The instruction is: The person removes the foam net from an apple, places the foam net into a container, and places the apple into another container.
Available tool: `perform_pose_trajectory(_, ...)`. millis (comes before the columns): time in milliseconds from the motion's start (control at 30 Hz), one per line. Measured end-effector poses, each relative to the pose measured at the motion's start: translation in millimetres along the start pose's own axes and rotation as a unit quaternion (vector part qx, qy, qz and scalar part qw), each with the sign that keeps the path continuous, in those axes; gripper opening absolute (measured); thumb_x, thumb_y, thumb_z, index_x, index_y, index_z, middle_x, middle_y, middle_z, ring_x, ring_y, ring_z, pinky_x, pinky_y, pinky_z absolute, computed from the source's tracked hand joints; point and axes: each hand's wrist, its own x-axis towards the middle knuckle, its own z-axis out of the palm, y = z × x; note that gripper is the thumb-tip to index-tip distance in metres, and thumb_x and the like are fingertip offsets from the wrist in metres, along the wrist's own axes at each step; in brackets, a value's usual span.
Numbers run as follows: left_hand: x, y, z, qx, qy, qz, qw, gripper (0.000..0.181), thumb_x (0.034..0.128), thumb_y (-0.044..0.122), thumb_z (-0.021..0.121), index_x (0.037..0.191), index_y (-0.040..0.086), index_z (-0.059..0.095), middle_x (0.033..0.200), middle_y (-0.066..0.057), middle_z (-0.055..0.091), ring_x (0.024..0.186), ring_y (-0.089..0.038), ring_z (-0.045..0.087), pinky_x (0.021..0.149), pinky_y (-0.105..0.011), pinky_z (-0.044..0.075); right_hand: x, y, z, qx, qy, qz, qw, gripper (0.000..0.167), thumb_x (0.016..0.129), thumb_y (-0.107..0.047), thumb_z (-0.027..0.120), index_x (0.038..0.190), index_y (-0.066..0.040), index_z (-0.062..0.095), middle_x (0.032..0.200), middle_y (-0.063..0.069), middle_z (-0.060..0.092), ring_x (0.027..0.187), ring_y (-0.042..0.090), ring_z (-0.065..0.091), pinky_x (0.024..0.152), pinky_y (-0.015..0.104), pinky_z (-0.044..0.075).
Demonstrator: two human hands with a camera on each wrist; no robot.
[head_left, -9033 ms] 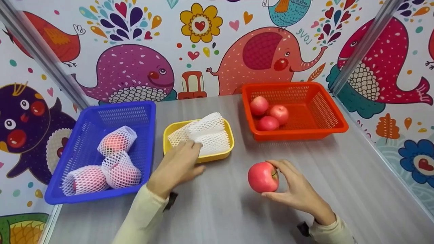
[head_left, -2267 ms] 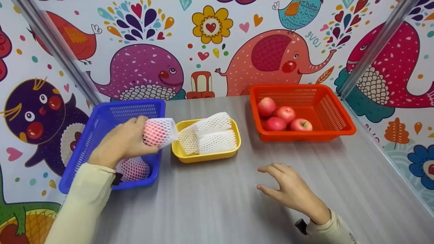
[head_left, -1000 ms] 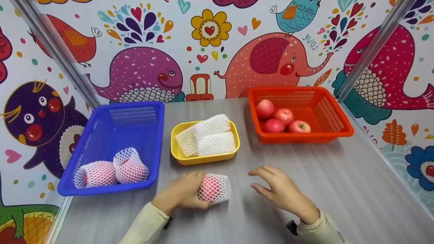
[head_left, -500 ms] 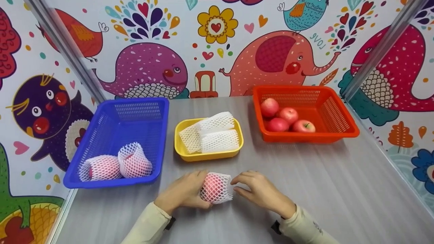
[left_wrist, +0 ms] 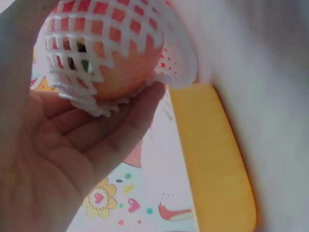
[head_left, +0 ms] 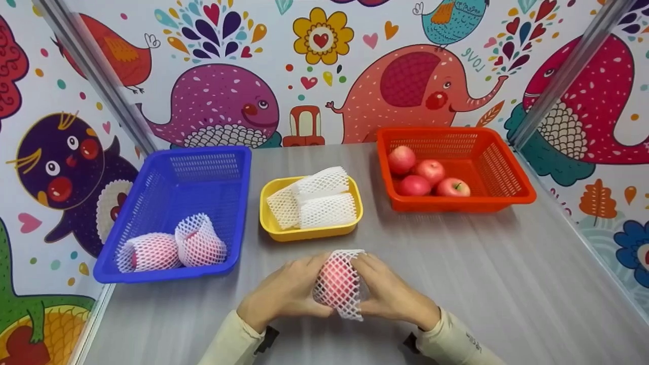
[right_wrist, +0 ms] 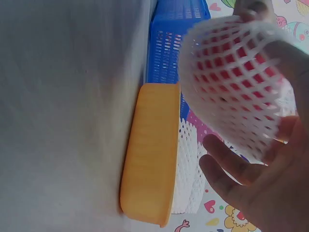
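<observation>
A red apple (head_left: pixel 337 279) in a white foam net (head_left: pixel 350 304) is held between both hands, in front of the yellow basket. My left hand (head_left: pixel 289 286) grips it from the left, thumb at the near side. From the right, my right hand (head_left: pixel 390 291) holds the net's loose end between thumb and fingers. The left wrist view shows bare apple skin (left_wrist: pixel 128 72) beyond the net's edge and fingers under the fruit. In the right wrist view the foam net (right_wrist: pixel 231 87) spreads over the apple, and some fingers are extended below it.
On the left, a blue basket (head_left: pixel 203 187) contains two netted apples (head_left: pixel 200 246). A small yellow basket (head_left: pixel 309 234) with several foam nets (head_left: pixel 327 210) stands mid-table. Several bare apples (head_left: pixel 431 172) lie in the red basket (head_left: pixel 456 205) on the right. Printed walls enclose the table.
My right hand put its bare apple into the red basket. My left hand lifted a netted apple from the blue basket to mid-table. The right hand then moved left and took the net's end.
</observation>
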Motion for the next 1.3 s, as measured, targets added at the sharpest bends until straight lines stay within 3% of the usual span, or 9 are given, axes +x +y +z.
perform_pose_trajectory(133,-1.0,5.2,0.0,0.002,-0.008,0.011,0.9999,0.093,0.0702,0.039,0.087,0.144,0.004,0.044,0.125,-0.006,0.063,0.107,-0.018,0.062,0.094,-0.033,0.051,-2.1,0,2,-0.021,0.012,-0.009,0.9997,0.071,0.065,-0.041,0.09,0.117,-0.005,0.058,0.108,0.004,0.06,0.101,0.022,0.057,0.093,0.05,0.048)
perform_pose_trajectory(300,-4.3,4.9,-4.4,0.007,-0.001,0.023,0.9997,0.088,0.0756,0.039,0.087,0.146,0.005,0.045,0.128,-0.008,0.063,0.109,-0.019,0.064,0.094,-0.033,0.051,-7.0,3,-1,-0.023,0.044,-0.003,0.9988,0.069,0.06,-0.036,0.092,0.111,-0.002,0.059,0.104,0.007,0.061,0.099,0.025,0.059,0.093,0.052,0.048)
perform_pose_trajectory(500,-8.9,2.2,-6.5,0.0,0.026,0.054,0.9982,0.07,0.0825,0.026,0.082,0.141,0.002,0.052,0.126,-0.008,0.066,0.104,-0.018,0.067,0.091,-0.03,0.053,-12.9,6,-3,-0.003,0.049,0.007,0.9988,0.072,0.056,-0.026,0.09,0.115,0.002,0.059,0.11,0.014,0.062,0.107,0.034,0.059,0.096,0.06,0.044)
perform_pose_trajectory(633,-12.4,-0.9,-6.1,0.007,0.069,0.079,0.9945,0.03,0.0887,0.015,0.076,0.117,0.007,0.068,0.104,0.0,0.072,0.088,-0.011,0.069,0.078,-0.025,0.056,-14.3,7,-4,0.003,0.067,0.004,0.9977,0.076,0.054,-0.026,0.09,0.117,0.001,0.058,0.116,0.014,0.062,0.11,0.035,0.057,0.095,0.059,0.045)
perform_pose_trajectory(733,-13.4,-3.5,-7.1,0.012,0.091,0.083,0.9923,0.006,0.0905,0.008,0.072,0.089,0.012,0.068,0.079,0.008,0.065,0.068,-0.003,0.059,0.061,-0.02,0.051,-14.1,6,-6,0.007,0.077,0.001,0.997,0.079,0.052,-0.026,0.09,0.12,0.0,0.058,0.118,0.011,0.062,0.11,0.032,0.056,0.093,0.055,0.047)
perform_pose_trajectory(833,-14.0,-6.4,-10.2,0.031,0.09,0.067,0.9932,0.016,0.0881,0.006,0.073,0.078,0.014,0.062,0.069,0.01,0.056,0.059,-0.003,0.049,0.052,-0.02,0.045,-13.4,5,-10,0.026,0.085,0.005,0.996,0.083,0.056,-0.028,0.093,0.126,-0.004,0.057,0.122,0.006,0.06,0.112,0.025,0.054,0.093,0.047,0.049)
perform_pose_trajectory(933,-16.1,-11.0,-14.6,0.057,0.088,0.039,0.9938,0.019,0.0856,0.006,0.073,0.074,0.014,0.06,0.067,0.009,0.056,0.057,-0.005,0.051,0.05,-0.022,0.045,-14.8,6,-18,0.038,0.1,0.015,0.9941,0.087,0.061,-0.033,0.094,0.134,-0.009,0.055,0.125,0.003,0.059,0.113,0.022,0.054,0.091,0.04,0.051)
perform_pose_trajectory(1033,-20.7,-18.3,-23.2,0.078,0.104,0.009,0.9914,0.018,0.0843,0.005,0.074,0.075,0.013,0.061,0.068,0.006,0.059,0.058,-0.009,0.055,0.051,-0.025,0.047,-18.6,9,-28,0.038,0.116,0.023,0.9923,0.088,0.062,-0.034,0.095,0.137,-0.013,0.055,0.126,0.0,0.059,0.112,0.021,0.054,0.089,0.037,0.051)
perform_pose_trajectory(1300,-21.6,-39.5,-67.1,0.139,0.198,-0.06,0.9684,0.022,0.0813,0.005,0.076,0.072,0.011,0.057,0.064,0.002,0.053,0.054,-0.015,0.049,0.046,-0.033,0.044,-32.9,17,-40,0.018,0.124,0.059,0.9904,0.09,0.058,-0.032,0.097,0.136,-0.014,0.056,0.124,-0.002,0.061,0.11,0.021,0.054,0.084,0.037,0.052)
